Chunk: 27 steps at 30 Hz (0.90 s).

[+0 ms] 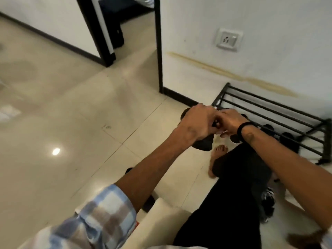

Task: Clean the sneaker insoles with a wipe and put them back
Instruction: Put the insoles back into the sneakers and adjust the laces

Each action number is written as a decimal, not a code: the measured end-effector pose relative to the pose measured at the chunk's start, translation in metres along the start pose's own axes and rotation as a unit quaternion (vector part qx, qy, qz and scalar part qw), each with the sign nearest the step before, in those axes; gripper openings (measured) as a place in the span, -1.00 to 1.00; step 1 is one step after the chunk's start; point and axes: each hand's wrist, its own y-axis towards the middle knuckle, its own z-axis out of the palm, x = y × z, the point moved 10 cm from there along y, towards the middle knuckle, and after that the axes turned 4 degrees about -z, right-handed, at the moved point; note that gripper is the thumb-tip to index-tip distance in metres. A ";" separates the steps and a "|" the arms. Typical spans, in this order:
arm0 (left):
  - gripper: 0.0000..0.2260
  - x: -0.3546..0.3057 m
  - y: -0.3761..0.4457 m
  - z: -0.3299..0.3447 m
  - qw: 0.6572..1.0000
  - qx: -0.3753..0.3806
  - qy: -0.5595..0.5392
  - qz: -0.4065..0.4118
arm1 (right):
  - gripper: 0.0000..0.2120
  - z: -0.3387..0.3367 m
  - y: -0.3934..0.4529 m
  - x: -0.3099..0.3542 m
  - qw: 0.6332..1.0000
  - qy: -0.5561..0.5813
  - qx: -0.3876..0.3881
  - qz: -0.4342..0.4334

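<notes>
Dark sneaker held off floor btwn both hands, mostly hidden.

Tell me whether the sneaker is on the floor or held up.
Held up. Both hands, left hand and right hand, grip the dark sneaker above the floor; a bare foot shows below it.

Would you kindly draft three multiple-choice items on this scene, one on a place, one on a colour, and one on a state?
1. Where does the metal shoe rack stand?
A. against the wall under the socket
B. in the doorway
C. on a table

2. What colour is the sneaker?
A. white
B. red
C. black

3. What are the left hand and right hand doing?
A. resting on the floor
B. together on the sneaker, held in the air
C. hanging apart, idle

Answers: 1 A, the rack sits along the wall below the socket. 2 C, its visible end is black. 3 B, both hands meet on it above the floor.
</notes>
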 end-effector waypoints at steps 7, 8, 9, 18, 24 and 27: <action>-0.58 -0.153 0.019 -0.017 0.980 0.003 0.015 0.197 | -0.84 -0.135 -0.043 -0.041 0.998 -0.004 -0.034 0.061; -0.60 -0.179 0.019 -0.012 0.973 0.004 0.014 0.229 | -0.85 -0.156 -0.054 -0.052 0.997 0.004 -0.040 0.068; -0.62 -0.198 0.017 -0.006 0.967 0.006 0.011 0.255 | -0.87 -0.171 -0.063 -0.062 0.996 0.019 -0.046 0.069; -0.79 -0.349 -0.011 0.082 0.877 0.021 -0.027 0.480 | -0.68 -0.267 -0.163 -0.188 0.988 0.040 -0.103 0.111; -0.77 -0.406 -0.027 0.169 0.828 0.049 -0.037 0.558 | -0.59 -0.304 -0.235 -0.265 0.937 -0.048 -0.324 0.117; -0.63 -0.410 -0.006 0.203 0.861 0.112 -0.148 0.473 | -0.56 -0.303 -0.260 -0.313 0.909 -0.014 -0.387 0.152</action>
